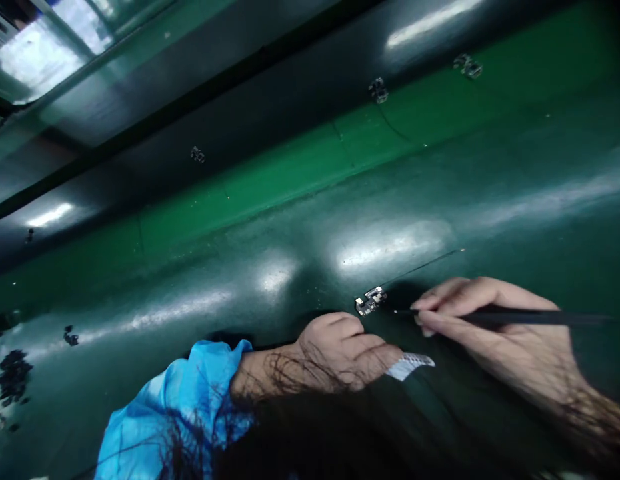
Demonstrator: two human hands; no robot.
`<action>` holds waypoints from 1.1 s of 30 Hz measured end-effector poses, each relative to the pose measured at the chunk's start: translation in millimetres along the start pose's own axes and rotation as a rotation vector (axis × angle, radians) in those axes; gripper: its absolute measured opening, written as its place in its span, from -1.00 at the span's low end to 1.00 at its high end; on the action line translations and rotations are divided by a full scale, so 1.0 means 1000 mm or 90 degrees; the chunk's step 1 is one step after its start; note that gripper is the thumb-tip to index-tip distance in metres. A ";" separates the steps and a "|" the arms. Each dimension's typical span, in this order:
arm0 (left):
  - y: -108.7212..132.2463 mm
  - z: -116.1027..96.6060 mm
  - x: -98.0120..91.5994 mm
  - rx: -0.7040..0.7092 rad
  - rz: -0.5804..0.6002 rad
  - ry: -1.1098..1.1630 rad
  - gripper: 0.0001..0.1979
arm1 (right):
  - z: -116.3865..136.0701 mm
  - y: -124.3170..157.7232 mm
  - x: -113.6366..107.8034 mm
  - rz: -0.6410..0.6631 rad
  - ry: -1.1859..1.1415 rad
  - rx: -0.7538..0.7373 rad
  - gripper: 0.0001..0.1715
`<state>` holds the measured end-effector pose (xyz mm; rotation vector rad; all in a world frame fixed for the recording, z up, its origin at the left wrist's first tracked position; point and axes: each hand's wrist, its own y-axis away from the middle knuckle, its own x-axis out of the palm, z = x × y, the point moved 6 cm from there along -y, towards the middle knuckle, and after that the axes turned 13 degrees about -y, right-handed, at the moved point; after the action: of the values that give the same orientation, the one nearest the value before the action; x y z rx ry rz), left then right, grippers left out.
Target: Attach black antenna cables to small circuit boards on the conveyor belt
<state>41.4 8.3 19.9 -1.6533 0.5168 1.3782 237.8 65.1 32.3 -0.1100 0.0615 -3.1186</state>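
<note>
My left hand (340,353), coming out of a blue sleeve, is closed on a small white strip (409,365) with dark marks along one edge. My right hand (510,347) pinches a slim, dark, pen-like tool (520,317), perhaps tweezers; its tip points left. Between the hands, just beyond my left knuckles, a small circuit board (371,301) with metal parts lies on the green work surface (270,247). A thin dark wire runs from near it to the upper right. The tool's tip is a little to the right of the board, apart from it.
Similar small boards lie farther off on the bright green strip and its dark edge, such as one board (378,90) and another board (468,66). A pile of small black parts (14,377) is at the far left, with a single black piece (71,335) nearby.
</note>
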 end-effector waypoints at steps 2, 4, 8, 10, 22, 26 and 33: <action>-0.002 -0.003 -0.010 -0.001 -0.035 0.001 -0.80 | -0.008 -0.004 -0.002 -0.040 0.005 0.051 -0.55; -0.004 -0.003 -0.018 -0.033 -0.051 -0.014 -0.76 | -0.012 -0.006 0.001 -0.046 0.017 0.075 -0.55; -0.006 -0.003 -0.025 -0.076 -0.049 -0.077 -0.73 | -0.015 -0.005 0.007 -0.045 0.034 0.083 -0.61; -0.005 -0.002 -0.024 -0.082 -0.043 -0.097 -0.75 | -0.016 -0.005 0.010 -0.037 0.035 0.079 -0.60; -0.008 0.003 -0.021 -0.083 -0.028 -0.090 -0.79 | -0.016 -0.010 0.013 -0.004 0.040 0.091 -0.56; -0.011 0.006 -0.023 -0.087 -0.036 -0.074 -0.79 | -0.015 -0.010 0.015 -0.001 0.049 0.083 -0.51; -0.012 0.007 -0.024 -0.088 -0.033 -0.077 -0.76 | -0.011 -0.011 0.018 0.011 0.068 0.060 -0.55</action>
<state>39.6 14.6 47.1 -1.6680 0.3134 1.4931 218.4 76.5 22.7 0.0585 -0.0826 -3.1017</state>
